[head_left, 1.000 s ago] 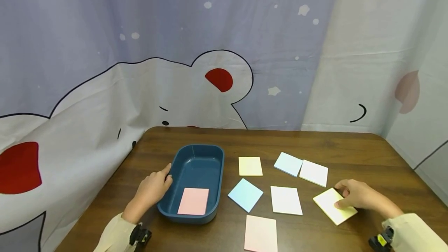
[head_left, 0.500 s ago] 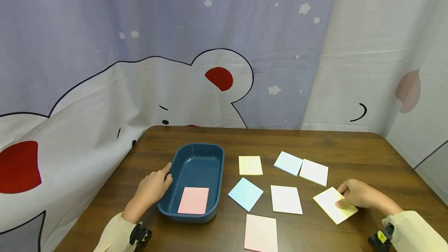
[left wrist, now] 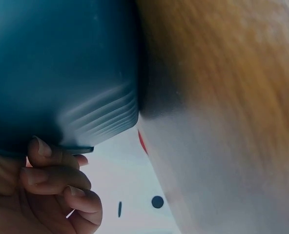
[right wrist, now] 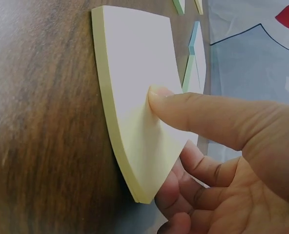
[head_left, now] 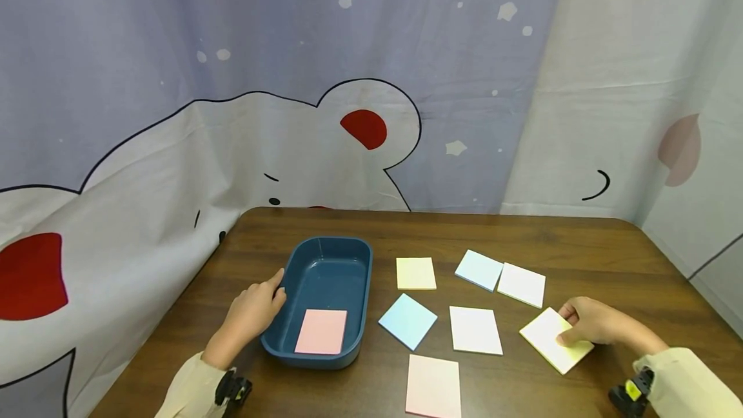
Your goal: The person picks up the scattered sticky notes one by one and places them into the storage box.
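My left hand (head_left: 253,309) holds the left rim of a dark blue plastic tub (head_left: 364,305). In the left wrist view its curled fingers (left wrist: 56,180) lie outside the tub, right at the rim. A pink sticky note pad (head_left: 321,331) lies inside the tub at the near end. At the right, my right hand (head_left: 593,322) pinches a pale yellow sticky note pad (head_left: 551,339). The thumb presses on its top face and other fingers reach beneath its edge. In the right wrist view this pad (right wrist: 139,63) bows, its near end raised off the table.
Between the hands lie more pads on the wooden table (head_left: 348,398): a yellow one (head_left: 415,273), a blue one (head_left: 407,321), a white one (head_left: 475,330) and a pale pink one (head_left: 432,386). Farther back, a light blue pad (head_left: 478,269) meets a white pad (head_left: 522,284). A patterned curtain (head_left: 464,82) hangs behind.
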The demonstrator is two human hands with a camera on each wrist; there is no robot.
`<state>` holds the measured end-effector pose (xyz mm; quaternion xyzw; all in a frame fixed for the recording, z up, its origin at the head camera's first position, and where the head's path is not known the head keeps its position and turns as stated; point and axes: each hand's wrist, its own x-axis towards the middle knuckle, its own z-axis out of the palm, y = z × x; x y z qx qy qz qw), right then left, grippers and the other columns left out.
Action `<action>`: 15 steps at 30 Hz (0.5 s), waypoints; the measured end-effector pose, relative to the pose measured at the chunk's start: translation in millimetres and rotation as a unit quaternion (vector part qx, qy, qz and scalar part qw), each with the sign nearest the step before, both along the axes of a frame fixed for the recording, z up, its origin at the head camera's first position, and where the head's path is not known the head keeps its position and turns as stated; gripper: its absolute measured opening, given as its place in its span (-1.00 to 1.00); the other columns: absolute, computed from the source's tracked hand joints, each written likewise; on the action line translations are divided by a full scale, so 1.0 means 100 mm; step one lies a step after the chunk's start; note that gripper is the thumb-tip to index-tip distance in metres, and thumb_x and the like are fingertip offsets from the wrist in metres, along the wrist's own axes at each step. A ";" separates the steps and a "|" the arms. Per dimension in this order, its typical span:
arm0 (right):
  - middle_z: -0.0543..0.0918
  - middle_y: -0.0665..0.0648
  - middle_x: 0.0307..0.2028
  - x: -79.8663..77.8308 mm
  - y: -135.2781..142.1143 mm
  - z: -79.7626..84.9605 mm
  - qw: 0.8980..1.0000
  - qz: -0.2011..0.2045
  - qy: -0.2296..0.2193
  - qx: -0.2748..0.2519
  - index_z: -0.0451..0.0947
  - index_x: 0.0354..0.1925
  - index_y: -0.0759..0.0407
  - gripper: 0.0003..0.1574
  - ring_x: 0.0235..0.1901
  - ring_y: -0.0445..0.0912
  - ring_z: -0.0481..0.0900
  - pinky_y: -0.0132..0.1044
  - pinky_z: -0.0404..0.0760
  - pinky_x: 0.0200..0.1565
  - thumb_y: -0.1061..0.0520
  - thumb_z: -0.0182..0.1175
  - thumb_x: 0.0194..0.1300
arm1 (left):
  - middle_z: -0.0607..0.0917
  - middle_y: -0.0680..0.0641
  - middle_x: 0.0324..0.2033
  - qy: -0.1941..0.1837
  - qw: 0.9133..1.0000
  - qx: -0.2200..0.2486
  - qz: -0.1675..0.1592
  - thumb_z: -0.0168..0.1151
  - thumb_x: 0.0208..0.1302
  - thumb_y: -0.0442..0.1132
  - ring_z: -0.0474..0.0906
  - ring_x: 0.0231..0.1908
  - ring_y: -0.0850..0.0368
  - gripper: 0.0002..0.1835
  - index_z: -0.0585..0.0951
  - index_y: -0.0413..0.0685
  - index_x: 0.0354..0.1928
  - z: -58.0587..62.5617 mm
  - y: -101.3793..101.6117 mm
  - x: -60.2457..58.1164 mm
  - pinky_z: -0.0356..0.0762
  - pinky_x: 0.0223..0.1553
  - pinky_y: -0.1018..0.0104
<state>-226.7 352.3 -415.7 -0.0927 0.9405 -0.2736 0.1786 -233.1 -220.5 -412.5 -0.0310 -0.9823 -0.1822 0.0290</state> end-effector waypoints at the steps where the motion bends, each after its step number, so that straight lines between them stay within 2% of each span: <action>1: 0.50 0.18 -0.33 0.00 0.00 0.00 1.000 -0.001 0.001 0.001 0.43 -0.17 0.54 -0.44 -0.30 -0.05 0.44 -0.28 0.48 -0.31 0.16 0.42 0.03 | 0.33 0.01 -0.78 0.000 1.000 0.000 0.000 -0.02 0.38 -0.19 0.20 -0.76 0.17 -0.42 0.28 -0.26 0.39 0.00 0.00 0.00 0.17 -0.66 0.32; 9: 0.43 0.15 -0.35 0.02 0.00 0.01 1.000 -0.004 0.010 -0.002 0.40 -0.17 0.51 -0.43 -0.31 -0.06 0.37 -0.36 0.42 -0.35 0.15 0.44 0.02 | 0.32 0.01 -0.79 0.006 1.000 -0.002 -0.002 -0.01 0.38 -0.19 0.19 -0.77 0.17 -0.43 0.29 -0.27 0.38 0.00 0.00 0.01 0.16 -0.67 0.32; 15: 0.42 0.10 -0.41 0.02 0.02 0.02 1.000 0.011 0.015 0.004 0.45 -0.18 0.51 -0.43 -0.36 -0.09 0.35 -0.37 0.37 -0.39 0.12 0.44 0.00 | 0.33 0.01 -0.78 0.003 1.000 -0.002 -0.003 -0.02 0.38 -0.19 0.21 -0.76 0.16 -0.43 0.29 -0.27 0.38 0.00 0.01 0.00 0.17 -0.66 0.32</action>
